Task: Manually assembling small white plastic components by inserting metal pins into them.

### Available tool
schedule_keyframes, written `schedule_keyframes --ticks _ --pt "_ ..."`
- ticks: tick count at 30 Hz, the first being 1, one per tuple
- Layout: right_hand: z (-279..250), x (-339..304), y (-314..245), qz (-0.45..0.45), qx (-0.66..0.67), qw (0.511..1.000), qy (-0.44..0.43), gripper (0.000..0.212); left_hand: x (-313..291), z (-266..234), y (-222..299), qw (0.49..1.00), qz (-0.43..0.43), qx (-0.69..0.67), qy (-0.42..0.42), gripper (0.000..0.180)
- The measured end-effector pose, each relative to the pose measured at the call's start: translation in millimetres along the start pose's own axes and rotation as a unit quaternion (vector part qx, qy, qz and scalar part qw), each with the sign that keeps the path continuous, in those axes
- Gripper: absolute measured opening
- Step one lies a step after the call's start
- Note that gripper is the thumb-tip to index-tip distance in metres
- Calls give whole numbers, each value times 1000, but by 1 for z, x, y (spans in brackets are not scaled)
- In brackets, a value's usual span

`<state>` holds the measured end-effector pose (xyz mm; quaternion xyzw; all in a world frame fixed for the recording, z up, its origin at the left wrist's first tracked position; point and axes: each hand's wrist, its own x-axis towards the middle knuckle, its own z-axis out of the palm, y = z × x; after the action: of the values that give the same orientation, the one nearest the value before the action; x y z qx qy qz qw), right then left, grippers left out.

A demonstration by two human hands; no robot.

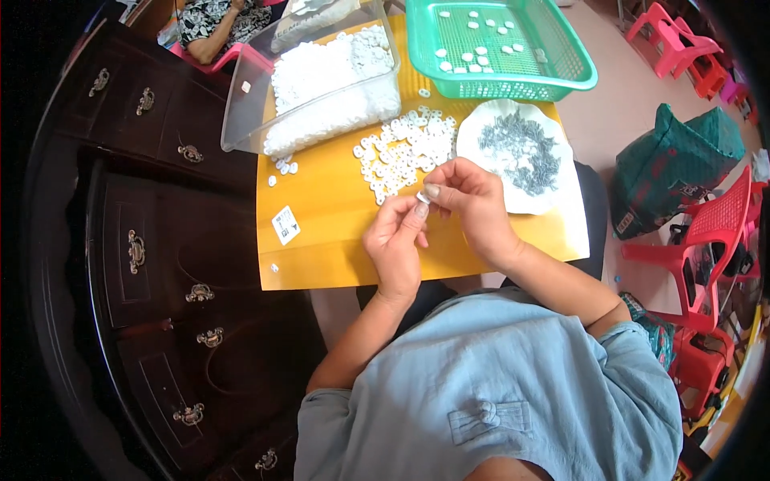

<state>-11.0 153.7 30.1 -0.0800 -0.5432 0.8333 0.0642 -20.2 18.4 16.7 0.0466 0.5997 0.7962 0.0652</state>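
Close together over the yellow tabletop (pixel 321 240), my left hand (pixel 397 244) and my right hand (pixel 475 200) pinch a small white piece (pixel 423 197) between thumbs and fingertips. Whether a second tiny part is between the fingers, I cannot make out. Just beyond them lies a loose spread of small white plastic pieces with holes (pixel 393 164). To the right, partly behind my right hand, sits a white scalloped plate (pixel 561 188) bearing a heap of small grey metal parts (pixel 513 132), too fine to name.
At the back left, a clear plastic bin (pixel 241 120) is heaped with white pieces. A green basket (pixel 581 76) holds several more. Dark wooden drawers (pixel 132 248) stand left. Right are a green bag (pixel 674 168) and red plastic chairs (pixel 714 256). Another person's arm (pixel 210 44) shows behind.
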Motion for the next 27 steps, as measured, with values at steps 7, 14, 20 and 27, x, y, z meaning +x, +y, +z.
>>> schedule_keyframes --ticks 7,14,20,27 --pt "4 -5 4 -29 -47 998 -7 4 5 0 8 996 -53 -73 15 11" --pt "8 -10 6 -22 -20 1000 -2 5 -5 6 11 1000 -1 -7 14 7" --pt "-5 -10 -2 -15 -83 996 -31 10 4 -7 10 990 -75 -123 -4 10" --pt "-21 -8 -3 -133 -238 958 -92 9 -1 0 20 994 -75 -80 -6 8"
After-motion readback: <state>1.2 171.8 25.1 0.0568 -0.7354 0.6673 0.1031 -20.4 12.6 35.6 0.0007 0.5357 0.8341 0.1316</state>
